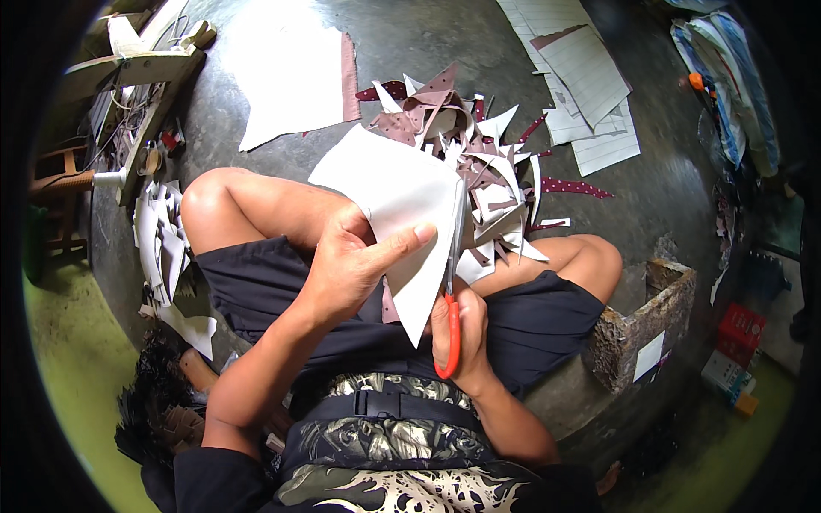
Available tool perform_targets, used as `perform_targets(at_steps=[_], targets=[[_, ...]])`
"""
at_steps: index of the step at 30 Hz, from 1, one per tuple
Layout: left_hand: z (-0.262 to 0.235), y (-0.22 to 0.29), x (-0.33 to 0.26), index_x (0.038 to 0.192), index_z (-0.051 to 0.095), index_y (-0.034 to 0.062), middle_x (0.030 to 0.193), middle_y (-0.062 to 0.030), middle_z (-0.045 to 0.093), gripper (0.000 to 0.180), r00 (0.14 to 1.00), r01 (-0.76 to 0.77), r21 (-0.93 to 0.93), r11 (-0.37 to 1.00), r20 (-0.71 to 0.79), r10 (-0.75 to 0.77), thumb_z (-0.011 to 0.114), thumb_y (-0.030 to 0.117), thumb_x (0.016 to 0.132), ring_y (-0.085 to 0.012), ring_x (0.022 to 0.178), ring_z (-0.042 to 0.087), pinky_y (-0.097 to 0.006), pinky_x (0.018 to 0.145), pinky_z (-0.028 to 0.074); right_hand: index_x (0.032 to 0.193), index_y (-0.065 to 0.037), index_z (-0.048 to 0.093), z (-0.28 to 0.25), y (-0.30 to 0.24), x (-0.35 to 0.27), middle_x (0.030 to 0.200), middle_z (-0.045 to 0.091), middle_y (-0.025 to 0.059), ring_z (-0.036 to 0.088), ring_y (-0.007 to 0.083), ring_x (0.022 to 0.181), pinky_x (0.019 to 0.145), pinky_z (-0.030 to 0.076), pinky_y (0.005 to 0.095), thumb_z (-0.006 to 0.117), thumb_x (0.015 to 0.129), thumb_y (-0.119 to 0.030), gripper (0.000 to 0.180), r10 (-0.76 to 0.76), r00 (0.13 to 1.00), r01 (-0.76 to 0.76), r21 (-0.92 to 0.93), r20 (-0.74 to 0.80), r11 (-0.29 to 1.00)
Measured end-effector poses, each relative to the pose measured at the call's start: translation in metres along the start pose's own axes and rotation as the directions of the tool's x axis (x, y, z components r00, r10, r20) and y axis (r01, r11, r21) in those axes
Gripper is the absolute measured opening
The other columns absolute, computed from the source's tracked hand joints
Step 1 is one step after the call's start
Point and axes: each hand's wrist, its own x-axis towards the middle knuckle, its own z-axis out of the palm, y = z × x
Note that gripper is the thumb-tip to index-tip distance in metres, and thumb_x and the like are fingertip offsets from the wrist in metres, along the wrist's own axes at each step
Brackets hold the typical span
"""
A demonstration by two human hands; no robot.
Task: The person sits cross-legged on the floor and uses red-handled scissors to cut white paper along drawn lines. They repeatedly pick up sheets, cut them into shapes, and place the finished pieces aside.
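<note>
My left hand (346,269) pinches a white sheet piece (402,184), thumb on top and fingers underneath. The sheet, its material unclear, narrows to a point toward my lap. Scissors (451,342) with red-orange handles are gripped in my right hand (469,329). Their blades run away from me along the sheet's right edge; whether they are fully closed is hard to make out. Just beyond the sheet lies a heap of offcuts (492,184), white on one side and mauve or dotted maroon on the other, many of them pointed strips.
Farther off on the grey floor rests a larger white sheet (291,77) with a mauve edge. Lined white sheets (590,81) lie at far right. A worn open box (637,329) stands by my right knee. White scraps (162,239) pile up beside my left knee, near a wooden frame (158,103).
</note>
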Motion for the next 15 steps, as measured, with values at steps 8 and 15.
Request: perform_targets(at_steps=[8,15], targets=[[-0.014,0.022,0.006,0.129,0.061,-0.0026,0.116,-0.0082,0.071,0.045,0.99,0.142,-0.13,0.981,0.027,-0.14,0.081,0.009,0.091,-0.0162,0.106,0.068,-0.033,0.095,0.055,0.083,-0.001,0.06,-0.011,0.0,-0.008,0.057,0.052,0.0011,0.051,0.0092,0.045,0.043,0.043,0.0259,0.065,0.105,-0.042,0.047,0.187,0.975,-0.186,-0.023,0.119,0.982],[-0.034,0.052,0.014,0.122,0.071,-0.0018,0.109,-0.0066,0.076,0.037,0.991,0.059,0.302,0.952,0.096,-0.092,0.084,0.014,0.091,-0.0117,0.101,0.07,-0.029,0.092,0.056,0.084,-0.002,0.055,-0.023,-0.01,-0.011,0.063,0.048,0.0048,0.043,0.0139,0.059,0.058,0.043,0.0333,0.07,0.102,-0.037,0.042,0.151,0.96,-0.151,-0.018,0.235,0.988]])
